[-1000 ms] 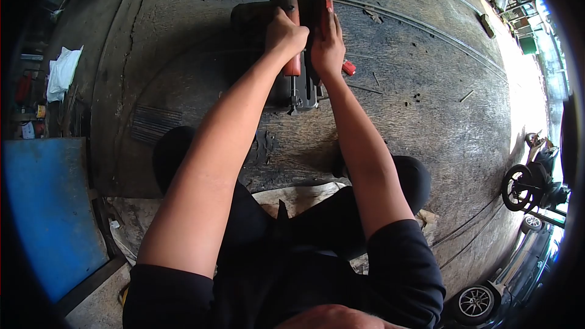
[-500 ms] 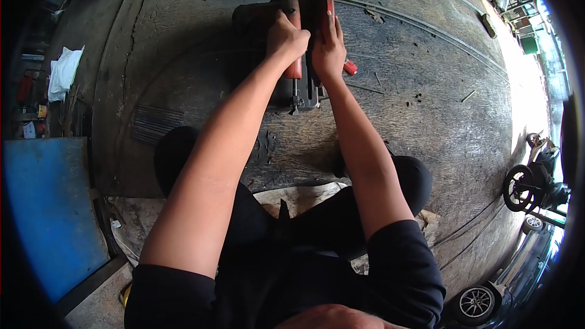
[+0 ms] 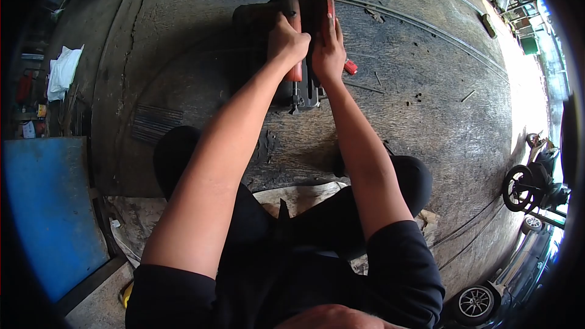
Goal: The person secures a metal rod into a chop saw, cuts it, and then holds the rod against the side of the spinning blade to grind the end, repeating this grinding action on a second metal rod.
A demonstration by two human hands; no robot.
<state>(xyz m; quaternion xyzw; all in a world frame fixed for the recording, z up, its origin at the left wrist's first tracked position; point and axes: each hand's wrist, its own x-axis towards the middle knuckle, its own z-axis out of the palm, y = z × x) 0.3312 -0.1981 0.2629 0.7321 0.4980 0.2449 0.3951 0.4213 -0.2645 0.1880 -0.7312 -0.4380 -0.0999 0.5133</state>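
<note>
A cut-off saw (image 3: 256, 15) stands on the floor in front of me, with a red guard (image 3: 295, 72) and a metal base (image 3: 309, 102) at its near end. My left hand (image 3: 287, 41) is closed around the red guard; its thumb side is up and some fingers are hidden. Just right of the guard a dark, round cutting disc (image 3: 318, 1) with red on its face stands on edge. My right hand (image 3: 329, 55) holds this disc at its lower right, fingers pointing up along the face. Its thumb is hidden behind the disc.
A small red piece (image 3: 350, 67) lies right of the saw. Long metal rods (image 3: 420, 21) cross the floor behind it, and short dark rods (image 3: 157, 123) lie left. A blue panel (image 3: 52, 207) is at far left; a motorcycle (image 3: 527, 183) and a car (image 3: 487, 298) are at right.
Both hands stay on the saw and disc. My left hand has shifted very slightly; the fingers of my right hand sit a touch lower on the disc.
</note>
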